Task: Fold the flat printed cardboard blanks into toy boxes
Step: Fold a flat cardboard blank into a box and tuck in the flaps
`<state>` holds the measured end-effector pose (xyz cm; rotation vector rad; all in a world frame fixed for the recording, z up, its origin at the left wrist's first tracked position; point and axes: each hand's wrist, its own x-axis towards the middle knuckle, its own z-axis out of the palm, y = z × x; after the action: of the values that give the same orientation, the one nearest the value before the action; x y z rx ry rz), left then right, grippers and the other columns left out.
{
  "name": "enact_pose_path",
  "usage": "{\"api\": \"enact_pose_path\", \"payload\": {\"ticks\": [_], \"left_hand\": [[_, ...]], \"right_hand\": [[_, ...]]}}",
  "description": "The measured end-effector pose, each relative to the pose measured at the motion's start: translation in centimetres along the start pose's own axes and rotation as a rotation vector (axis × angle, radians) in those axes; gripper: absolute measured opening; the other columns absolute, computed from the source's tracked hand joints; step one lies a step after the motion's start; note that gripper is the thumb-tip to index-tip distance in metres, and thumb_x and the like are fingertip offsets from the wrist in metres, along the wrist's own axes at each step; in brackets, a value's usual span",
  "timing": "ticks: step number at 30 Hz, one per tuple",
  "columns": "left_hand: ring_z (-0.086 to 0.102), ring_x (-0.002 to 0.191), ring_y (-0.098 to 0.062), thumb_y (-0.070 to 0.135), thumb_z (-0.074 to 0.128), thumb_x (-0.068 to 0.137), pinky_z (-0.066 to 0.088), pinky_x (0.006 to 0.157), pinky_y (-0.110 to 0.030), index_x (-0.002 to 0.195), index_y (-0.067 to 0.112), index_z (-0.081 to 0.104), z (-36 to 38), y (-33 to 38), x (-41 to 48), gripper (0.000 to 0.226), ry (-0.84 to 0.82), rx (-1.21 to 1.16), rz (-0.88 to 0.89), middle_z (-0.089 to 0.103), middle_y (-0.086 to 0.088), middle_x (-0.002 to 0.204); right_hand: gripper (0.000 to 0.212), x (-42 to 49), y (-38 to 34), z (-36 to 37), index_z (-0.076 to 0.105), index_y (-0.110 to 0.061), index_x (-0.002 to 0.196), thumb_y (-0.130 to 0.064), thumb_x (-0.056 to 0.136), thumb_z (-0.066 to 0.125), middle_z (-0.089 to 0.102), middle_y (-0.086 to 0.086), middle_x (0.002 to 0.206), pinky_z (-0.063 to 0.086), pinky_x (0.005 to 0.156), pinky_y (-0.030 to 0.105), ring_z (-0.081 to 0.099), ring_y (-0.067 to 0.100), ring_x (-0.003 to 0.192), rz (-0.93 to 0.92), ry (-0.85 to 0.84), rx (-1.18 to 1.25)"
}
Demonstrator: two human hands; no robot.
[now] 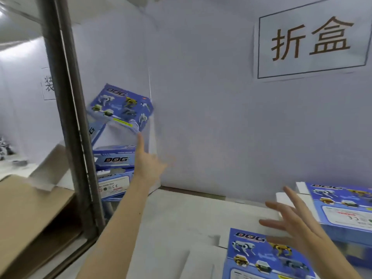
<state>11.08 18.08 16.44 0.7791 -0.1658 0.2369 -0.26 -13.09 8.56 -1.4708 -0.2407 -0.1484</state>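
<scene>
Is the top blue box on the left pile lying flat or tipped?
Tipped. The top box lies askew above the stacked boxes, its printed face steeply slanted.

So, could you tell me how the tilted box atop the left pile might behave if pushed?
It would probably tip or slide: the tilted box sits askew above the stacked boxes. It is likely light, being folded card. Its smooth printed face may slip under the left hand.

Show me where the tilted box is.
Head view, left of centre: the tilted box is above the stacked boxes, beside the metal post, just above the left hand.
</scene>
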Motion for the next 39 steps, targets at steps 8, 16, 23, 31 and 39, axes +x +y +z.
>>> {"api": "enact_pose_path", "payload": {"ticks": [8, 16, 23, 31, 39], "left_hand": [[0.055, 0.11, -0.006, 0.05, 0.061, 0.089, 0.04, 0.086, -0.016, 0.135, 0.018, 0.053, -0.4, -18.3, -4.8, 0.056, -0.732, 1.591, -0.289, 0.056, 0.002, 0.132], [0.049, 0.103, -0.012, 0.056, 0.076, 0.072, 0.041, 0.08, -0.023, 0.121, 0.021, 0.054, 0.9, -21.0, -5.5, 0.063, -0.818, 1.829, -0.238, 0.049, 0.0, 0.122], [0.043, 0.128, -0.016, 0.046, 0.073, 0.08, 0.038, 0.105, -0.033, 0.143, 0.019, 0.037, 1.4, -21.1, -5.6, 0.077, -0.899, 1.855, -0.274, 0.042, 0.001, 0.145], [0.041, 0.116, -0.019, 0.047, 0.08, 0.07, 0.042, 0.095, -0.033, 0.128, 0.021, 0.05, 4.1, -19.9, -5.2, 0.07, -0.952, 2.086, -0.195, 0.042, -0.005, 0.126], [0.066, 0.09, -0.005, 0.043, 0.068, 0.077, 0.048, 0.083, -0.023, 0.098, 0.027, 0.065, 7.2, -8.8, -4.8, 0.026, -0.833, 1.342, -0.034, 0.071, 0.008, 0.096]], "right_hand": [[0.033, -0.3, 1.8, -2.4, 0.053, -0.033, 0.125, -0.039, 0.092, 0.057, 0.064, -0.013, 0.108, 0.055, 0.08, 0.025, 0.066, 0.006, 0.092, 0.189, -0.107, -0.673], [0.019, 0.2, 3.8, -4.6, 0.057, -0.018, 0.1, -0.035, 0.093, 0.051, 0.06, 0.005, 0.111, 0.037, 0.063, 0.021, 0.052, 0.017, 0.092, 0.485, -0.314, -1.23], [0.041, -0.1, 4.1, -5.4, 0.052, -0.023, 0.126, -0.046, 0.091, 0.055, 0.053, 0.002, 0.13, 0.048, 0.095, 0.035, 0.055, 0.02, 0.114, 0.466, -0.117, -1.219], [0.048, -0.4, 4.0, -5.8, 0.042, -0.022, 0.131, -0.046, 0.09, 0.054, 0.053, 0.002, 0.127, 0.042, 0.073, 0.023, 0.052, 0.016, 0.1, 0.552, -0.202, -1.207], [0.046, -2.2, -4.2, -7.2, 0.047, -0.017, 0.138, -0.019, 0.093, 0.058, 0.053, 0.005, 0.137, 0.033, 0.091, 0.024, 0.047, 0.02, 0.122, -0.298, 0.655, -0.851]]}}
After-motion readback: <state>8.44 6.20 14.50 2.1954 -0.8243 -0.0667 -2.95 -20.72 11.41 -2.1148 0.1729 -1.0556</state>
